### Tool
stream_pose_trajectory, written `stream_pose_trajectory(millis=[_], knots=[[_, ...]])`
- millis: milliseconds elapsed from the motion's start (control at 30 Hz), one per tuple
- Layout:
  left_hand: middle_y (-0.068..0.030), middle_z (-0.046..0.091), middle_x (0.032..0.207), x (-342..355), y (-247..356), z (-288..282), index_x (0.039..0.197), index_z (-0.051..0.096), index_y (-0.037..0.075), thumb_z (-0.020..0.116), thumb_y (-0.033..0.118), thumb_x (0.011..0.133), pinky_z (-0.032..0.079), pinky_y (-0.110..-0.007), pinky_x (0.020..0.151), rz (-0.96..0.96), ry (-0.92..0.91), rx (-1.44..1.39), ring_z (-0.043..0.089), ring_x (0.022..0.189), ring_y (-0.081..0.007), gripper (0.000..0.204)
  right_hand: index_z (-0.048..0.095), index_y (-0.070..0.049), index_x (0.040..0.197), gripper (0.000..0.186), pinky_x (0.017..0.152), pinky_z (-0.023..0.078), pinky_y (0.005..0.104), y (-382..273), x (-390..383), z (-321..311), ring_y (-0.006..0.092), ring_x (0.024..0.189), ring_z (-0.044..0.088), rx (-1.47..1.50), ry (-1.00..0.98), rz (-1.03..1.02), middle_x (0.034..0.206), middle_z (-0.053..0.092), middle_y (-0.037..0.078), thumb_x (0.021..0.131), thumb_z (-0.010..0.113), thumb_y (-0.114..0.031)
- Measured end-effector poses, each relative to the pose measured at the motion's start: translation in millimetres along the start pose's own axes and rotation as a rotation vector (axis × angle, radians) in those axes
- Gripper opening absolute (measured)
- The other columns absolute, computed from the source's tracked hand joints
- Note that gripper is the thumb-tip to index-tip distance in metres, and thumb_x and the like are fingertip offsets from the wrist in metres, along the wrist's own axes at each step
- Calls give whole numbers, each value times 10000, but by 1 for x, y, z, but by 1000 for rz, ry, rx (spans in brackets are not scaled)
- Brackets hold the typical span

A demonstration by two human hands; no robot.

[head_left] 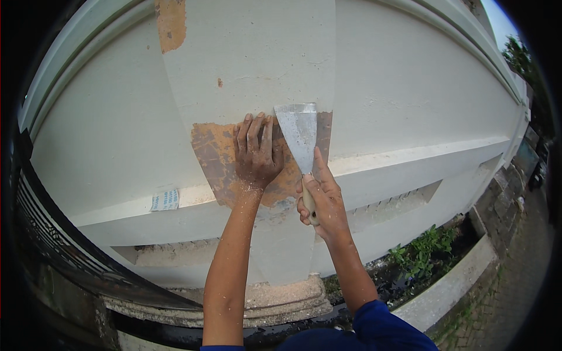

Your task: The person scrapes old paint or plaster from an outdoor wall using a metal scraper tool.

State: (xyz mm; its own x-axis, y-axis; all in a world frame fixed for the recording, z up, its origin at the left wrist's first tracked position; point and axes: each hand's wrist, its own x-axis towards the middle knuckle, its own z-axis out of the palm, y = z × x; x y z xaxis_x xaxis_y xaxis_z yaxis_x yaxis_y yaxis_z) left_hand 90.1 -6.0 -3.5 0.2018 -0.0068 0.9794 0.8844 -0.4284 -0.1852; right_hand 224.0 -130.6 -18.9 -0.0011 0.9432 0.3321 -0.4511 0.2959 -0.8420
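My right hand (325, 205) grips the pale handle of a scraper (300, 131), its index finger stretched along the blade. The wide metal blade points up, its edge at the border between white paint and a bare patch. That bare patch (213, 155) is orange-brown and grey where the paint is off the wall. Just left of the blade, my left hand (256, 152) lies on the patch with fingers extended upward and nothing held. White flecks dot both forearms.
The white wall (410, 88) carries another bare spot (171, 23) higher up. A piece of printed sandpaper-like sheet (165, 200) rests on the ledge at left. Dark metal bars (64, 234) stand at the left edge. Below right are green plants (424, 251) in a ditch beside a paved path (527, 281).
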Motion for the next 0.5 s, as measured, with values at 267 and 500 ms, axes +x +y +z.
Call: stream_pose_trajectory(millis=[267,500], knots=[[-113,487,1253,-1,1,0,1169,567,18,488,181,843,304,-477,1054,-3,-8,-2,387,1253,-308,374,145,-156,1468,604,299,341,190,4,1,-2,53,432,464,28,20,-2,784,501,48,951,458,-159],[-114,492,1247,-3,3,1,1170,568,16,487,167,827,298,-477,1058,-1,-10,5,386,1254,-309,384,149,-156,1467,602,303,348,190,10,-5,-15,51,427,459,-31,13,-18,786,501,46,952,459,-158]])
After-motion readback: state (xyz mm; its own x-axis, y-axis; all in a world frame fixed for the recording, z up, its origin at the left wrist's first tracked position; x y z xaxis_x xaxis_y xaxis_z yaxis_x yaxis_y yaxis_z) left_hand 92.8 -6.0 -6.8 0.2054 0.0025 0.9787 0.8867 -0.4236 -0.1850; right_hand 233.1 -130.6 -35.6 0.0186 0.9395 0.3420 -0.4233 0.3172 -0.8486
